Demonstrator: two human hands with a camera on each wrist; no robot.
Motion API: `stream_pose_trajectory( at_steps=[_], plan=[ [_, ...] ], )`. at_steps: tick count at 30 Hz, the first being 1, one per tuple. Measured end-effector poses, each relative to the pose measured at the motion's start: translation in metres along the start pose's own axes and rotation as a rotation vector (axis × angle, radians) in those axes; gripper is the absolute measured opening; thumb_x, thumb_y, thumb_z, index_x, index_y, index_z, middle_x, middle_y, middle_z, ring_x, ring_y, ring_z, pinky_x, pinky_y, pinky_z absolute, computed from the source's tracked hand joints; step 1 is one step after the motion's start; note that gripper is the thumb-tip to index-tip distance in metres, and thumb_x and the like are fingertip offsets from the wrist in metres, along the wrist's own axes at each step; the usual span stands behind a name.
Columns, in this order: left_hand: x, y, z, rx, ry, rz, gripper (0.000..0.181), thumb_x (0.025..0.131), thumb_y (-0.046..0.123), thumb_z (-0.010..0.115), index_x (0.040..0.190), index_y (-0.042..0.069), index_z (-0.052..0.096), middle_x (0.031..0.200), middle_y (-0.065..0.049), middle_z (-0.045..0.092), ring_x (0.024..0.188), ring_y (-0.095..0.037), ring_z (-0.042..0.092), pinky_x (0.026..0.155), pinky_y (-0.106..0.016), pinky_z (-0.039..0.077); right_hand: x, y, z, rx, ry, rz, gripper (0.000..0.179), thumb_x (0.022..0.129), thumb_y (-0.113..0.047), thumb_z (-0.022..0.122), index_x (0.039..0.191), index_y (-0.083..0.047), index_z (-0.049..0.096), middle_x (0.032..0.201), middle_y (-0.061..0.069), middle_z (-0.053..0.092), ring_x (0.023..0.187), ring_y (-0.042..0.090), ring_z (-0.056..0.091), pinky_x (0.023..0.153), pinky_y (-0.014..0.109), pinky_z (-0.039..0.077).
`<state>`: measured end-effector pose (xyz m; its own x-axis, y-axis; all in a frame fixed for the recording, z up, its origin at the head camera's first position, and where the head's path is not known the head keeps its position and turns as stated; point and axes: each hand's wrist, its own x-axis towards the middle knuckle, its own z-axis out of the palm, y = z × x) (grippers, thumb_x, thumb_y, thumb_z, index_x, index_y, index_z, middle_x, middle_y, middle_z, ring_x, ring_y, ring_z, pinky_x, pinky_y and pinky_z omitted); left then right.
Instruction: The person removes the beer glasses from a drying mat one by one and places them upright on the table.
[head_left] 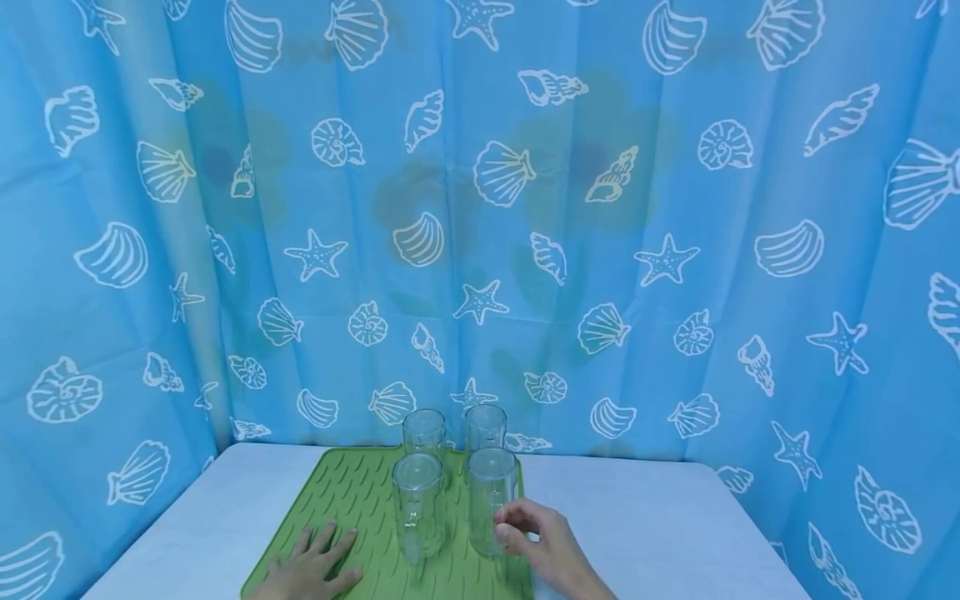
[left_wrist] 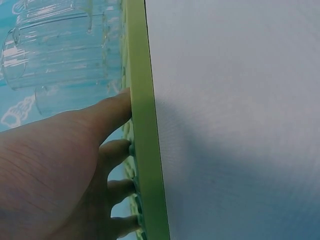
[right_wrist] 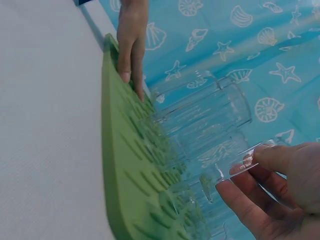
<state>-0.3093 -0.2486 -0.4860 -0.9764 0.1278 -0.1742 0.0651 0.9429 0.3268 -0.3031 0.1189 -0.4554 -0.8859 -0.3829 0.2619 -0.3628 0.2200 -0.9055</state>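
Note:
Several clear glass mugs stand in two rows on a green ridged mat [head_left: 345, 492]. My right hand [head_left: 546, 543] pinches the handle of the front right mug [head_left: 489, 500] between thumb and fingers; the right wrist view shows the glass handle [right_wrist: 240, 162] in that grip. Beside it stands the front left mug [head_left: 417, 508], with the back left mug [head_left: 424, 429] and the back right mug [head_left: 486, 427] behind. Fingers spread, my left hand [head_left: 309, 568] rests on the front left part of the mat, its fingertips touching the ridges in the left wrist view.
A white table [head_left: 615, 517] lies under the mat and extends to both sides of it. Behind the table and along its sides hangs a blue curtain [head_left: 525, 350] with white shells and starfish.

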Motion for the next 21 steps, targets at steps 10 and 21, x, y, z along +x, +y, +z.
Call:
stream_pose_trajectory(
  at_steps=[10, 21],
  plan=[
    [-0.001, 0.0, 0.001, -0.015, -0.004, 0.008, 0.079, 0.089, 0.066, 0.052, 0.148, 0.014, 0.044, 0.154, -0.024, 0.035, 0.141, -0.059, 0.02, 0.099, -0.096, 0.011, -0.002, -0.017, -0.009, -0.001, 0.029, -0.001, 0.032, 0.099, -0.028, 0.061, 0.111, 0.002, 0.064, 0.104, 0.019, 0.067, 0.088, 0.016, 0.07, 0.075, 0.036, 0.072],
    [-0.002, 0.002, 0.0, -0.007, 0.011, 0.007, 0.079, 0.089, 0.066, 0.054, 0.148, 0.014, 0.045, 0.154, -0.024, 0.036, 0.14, -0.06, 0.021, 0.099, -0.097, 0.009, -0.004, -0.032, -0.028, -0.037, 0.148, -0.04, 0.031, 0.096, -0.03, 0.064, 0.108, -0.002, 0.066, 0.105, 0.017, 0.067, 0.091, 0.016, 0.071, 0.075, 0.027, 0.072]
  ],
)
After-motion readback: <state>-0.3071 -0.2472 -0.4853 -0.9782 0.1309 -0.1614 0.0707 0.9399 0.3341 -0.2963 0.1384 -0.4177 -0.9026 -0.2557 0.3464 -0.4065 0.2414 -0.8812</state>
